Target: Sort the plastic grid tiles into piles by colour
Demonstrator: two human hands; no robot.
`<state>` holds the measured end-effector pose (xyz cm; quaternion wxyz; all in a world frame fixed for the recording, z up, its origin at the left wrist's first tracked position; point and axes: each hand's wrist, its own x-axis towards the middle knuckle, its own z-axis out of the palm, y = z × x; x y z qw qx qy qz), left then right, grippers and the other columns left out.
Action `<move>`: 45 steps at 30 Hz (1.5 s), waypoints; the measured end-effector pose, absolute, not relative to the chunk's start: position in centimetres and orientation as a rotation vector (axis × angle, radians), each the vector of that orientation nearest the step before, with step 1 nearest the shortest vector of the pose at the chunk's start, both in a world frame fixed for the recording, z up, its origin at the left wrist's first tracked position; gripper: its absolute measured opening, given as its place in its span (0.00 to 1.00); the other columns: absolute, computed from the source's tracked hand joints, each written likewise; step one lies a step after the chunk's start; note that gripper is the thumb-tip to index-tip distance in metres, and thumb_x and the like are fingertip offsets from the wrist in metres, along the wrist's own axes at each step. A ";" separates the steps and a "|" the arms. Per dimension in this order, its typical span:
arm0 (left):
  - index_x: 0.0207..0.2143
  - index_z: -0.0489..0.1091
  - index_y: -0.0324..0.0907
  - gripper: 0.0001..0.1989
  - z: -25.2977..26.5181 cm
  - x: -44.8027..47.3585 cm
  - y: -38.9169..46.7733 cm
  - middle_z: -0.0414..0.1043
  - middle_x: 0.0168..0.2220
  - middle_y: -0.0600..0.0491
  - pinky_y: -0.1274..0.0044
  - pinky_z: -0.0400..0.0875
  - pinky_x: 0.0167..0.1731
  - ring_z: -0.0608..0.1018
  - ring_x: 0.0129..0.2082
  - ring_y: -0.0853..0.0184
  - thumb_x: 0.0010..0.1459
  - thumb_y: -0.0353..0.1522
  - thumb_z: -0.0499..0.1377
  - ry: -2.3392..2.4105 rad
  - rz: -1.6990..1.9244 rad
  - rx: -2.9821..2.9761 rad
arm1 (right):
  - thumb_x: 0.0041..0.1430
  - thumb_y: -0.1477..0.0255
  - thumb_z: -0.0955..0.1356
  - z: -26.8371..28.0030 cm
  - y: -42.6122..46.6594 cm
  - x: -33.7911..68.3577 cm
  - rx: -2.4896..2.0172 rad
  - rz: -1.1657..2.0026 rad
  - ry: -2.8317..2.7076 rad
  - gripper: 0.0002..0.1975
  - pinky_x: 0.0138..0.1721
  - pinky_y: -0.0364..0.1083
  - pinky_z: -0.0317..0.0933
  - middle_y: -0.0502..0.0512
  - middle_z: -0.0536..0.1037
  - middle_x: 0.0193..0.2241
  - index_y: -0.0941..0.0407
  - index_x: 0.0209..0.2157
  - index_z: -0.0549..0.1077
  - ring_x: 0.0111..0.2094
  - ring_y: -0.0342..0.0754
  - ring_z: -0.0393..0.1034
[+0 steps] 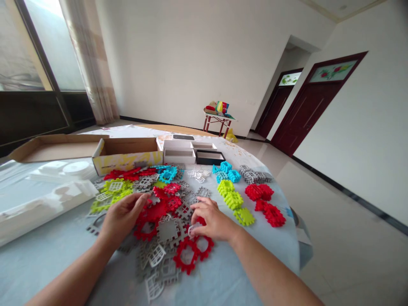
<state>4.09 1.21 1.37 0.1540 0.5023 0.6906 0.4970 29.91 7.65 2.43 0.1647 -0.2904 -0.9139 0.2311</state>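
My left hand (pixel 123 219) is over the left side of a mixed heap of flat plastic interlocking pieces. Its thumb and index fingertips meet beside the red pieces (pixel 156 210); what they pinch is too small to make out. On the heap's right side, my right hand (pixel 212 219) has curled fingers, its thumb against a small white window piece (pixel 192 229). Just below it lie red ring-shaped pieces (pixel 186 255). Grey square panels (pixel 168 230) and pale window frames (pixel 157 255) lie between and in front of my hands.
Sorted stacks stand on the right: blue (pixel 226 167), lime green (pixel 233 199), grey (pixel 255 174) and red (pixel 274 214). Behind the heap are an open cardboard box (pixel 127 159), white box trays (pixel 179 155) and a black tray (pixel 210 158). White foam packing (pixel 47 204) lies left.
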 end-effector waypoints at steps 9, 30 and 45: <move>0.31 0.71 0.43 0.16 0.9 3.8 1.3 0.74 0.30 0.55 0.81 0.65 0.33 0.73 0.31 0.68 0.53 0.44 0.51 2.019 1.295 1.807 | 0.49 0.65 0.68 2.5 14.5 27.8 -1.145 0.736 -2.068 0.08 0.30 0.41 0.62 0.48 0.75 0.23 0.56 0.27 0.73 0.27 0.43 0.69; 0.26 0.70 0.45 0.16 5.3 7.2 -1.5 0.69 0.25 0.57 0.80 0.59 0.26 0.69 0.24 0.72 0.54 0.44 0.50 1.687 0.517 2.114 | 0.53 0.66 0.64 1.8 9.5 31.0 -1.120 0.854 -2.040 0.13 0.36 0.45 0.65 0.54 0.78 0.34 0.56 0.38 0.73 0.35 0.47 0.71; 0.21 0.64 0.42 0.06 4.4 7.5 -2.1 0.66 0.22 0.58 0.80 0.54 0.23 0.65 0.22 0.72 0.46 0.29 0.49 1.723 0.076 2.070 | 0.54 0.66 0.65 0.1 8.0 32.5 -0.988 1.071 -1.976 0.13 0.36 0.43 0.65 0.55 0.78 0.33 0.57 0.38 0.74 0.33 0.46 0.72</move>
